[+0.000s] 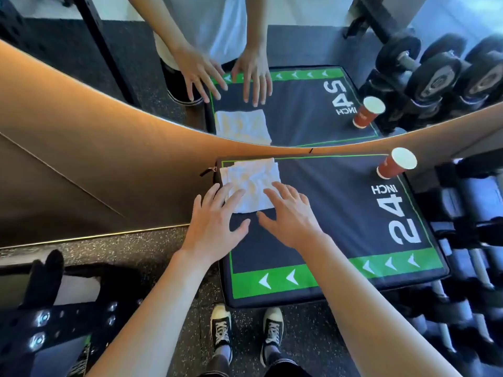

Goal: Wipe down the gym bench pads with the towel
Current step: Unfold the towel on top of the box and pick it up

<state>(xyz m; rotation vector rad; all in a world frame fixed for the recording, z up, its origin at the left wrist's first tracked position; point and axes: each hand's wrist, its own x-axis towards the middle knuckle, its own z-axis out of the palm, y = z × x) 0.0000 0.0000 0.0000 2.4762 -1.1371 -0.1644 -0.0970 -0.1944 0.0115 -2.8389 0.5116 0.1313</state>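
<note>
Our left fingers [217,197] are spread and straight, tips resting on the near left edge of the towel [251,183]; our right fingers [283,191] are spread the same way, tips on its near right edge. Neither hand grips the cloth. The left hand [215,224] and right hand [292,216] lie flat, side by side, thumbs pointing toward each other over the pad [326,202]. The white towel lies folded at the pad's far left corner, close to the mirror [136,172]. A red cup [396,164] stands at the far right corner. Dumbbells [468,202] sit just right of the pad. Our shoes [245,333] stand on the floor [152,246] below.
</note>
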